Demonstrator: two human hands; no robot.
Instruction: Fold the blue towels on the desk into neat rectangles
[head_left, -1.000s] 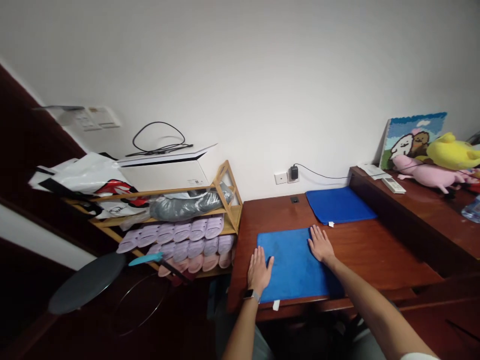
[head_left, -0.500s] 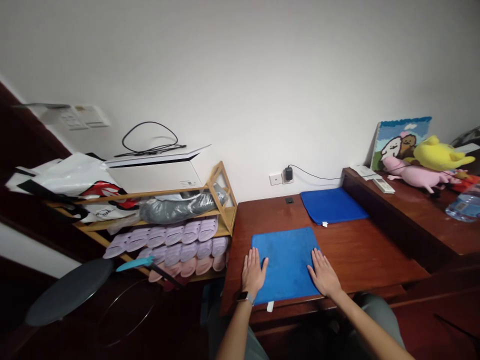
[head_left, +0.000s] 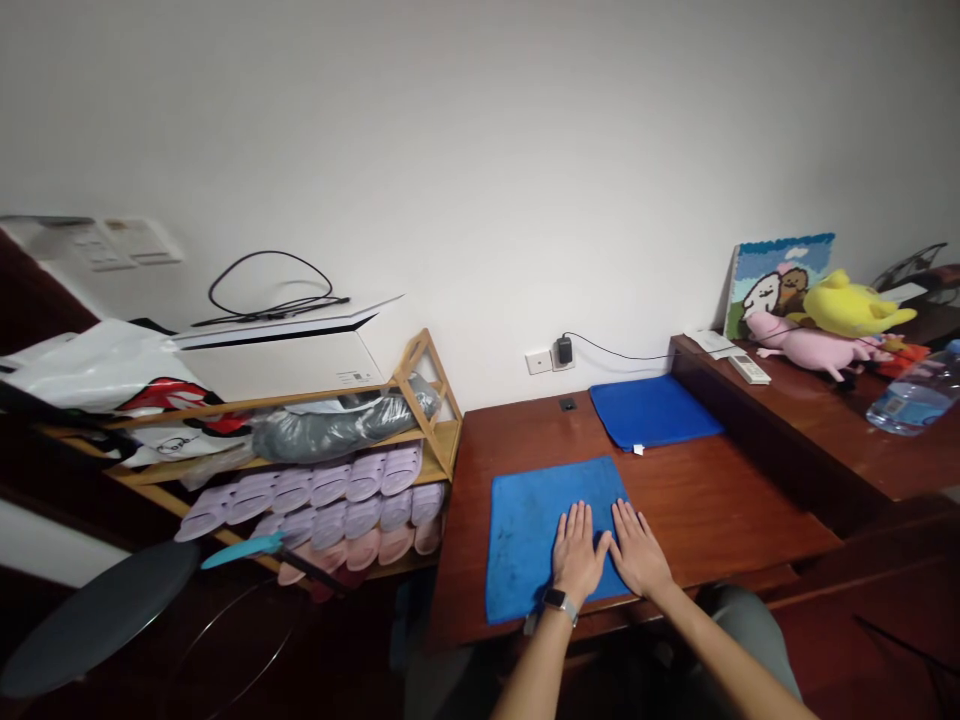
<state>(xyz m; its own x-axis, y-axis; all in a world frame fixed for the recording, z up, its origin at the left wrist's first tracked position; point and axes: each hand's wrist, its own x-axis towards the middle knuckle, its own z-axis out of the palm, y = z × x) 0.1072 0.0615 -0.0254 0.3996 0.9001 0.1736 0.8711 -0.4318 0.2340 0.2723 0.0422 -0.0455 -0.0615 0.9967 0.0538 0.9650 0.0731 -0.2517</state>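
Head view: we've got our left hand (head_left: 579, 562) and right hand (head_left: 639, 556) flat, fingers gripping nothing, on the lighter blue cloth (head_left: 523, 535) along the table's (head_left: 739, 510) near edge; darker blue cloth (head_left: 654, 412) sits by the far edge.

Reddish-brown wooden desk (head_left: 735, 500) — lighter blue cloth (head_left: 521, 535) flat near front edge, darker blue cloth (head_left: 652, 410) flat farther back, small black fitting (head_left: 567, 404) near rear edge. Raised brown surface (head_left: 810, 430) at right: papers (head_left: 709, 343), pale remote (head_left: 748, 370), pink plush toy (head_left: 802, 347), upright picture (head_left: 780, 285), clear bottle (head_left: 906, 406). Wooden rack (head_left: 435, 461) at left — white box (head_left: 277, 365) on top shelf, grey plastic-wrapped bundle (head_left: 322, 430) one level below, rows of lilac slippers (head_left: 330, 482) under that, pink slippers (head_left: 364, 549) lowest.
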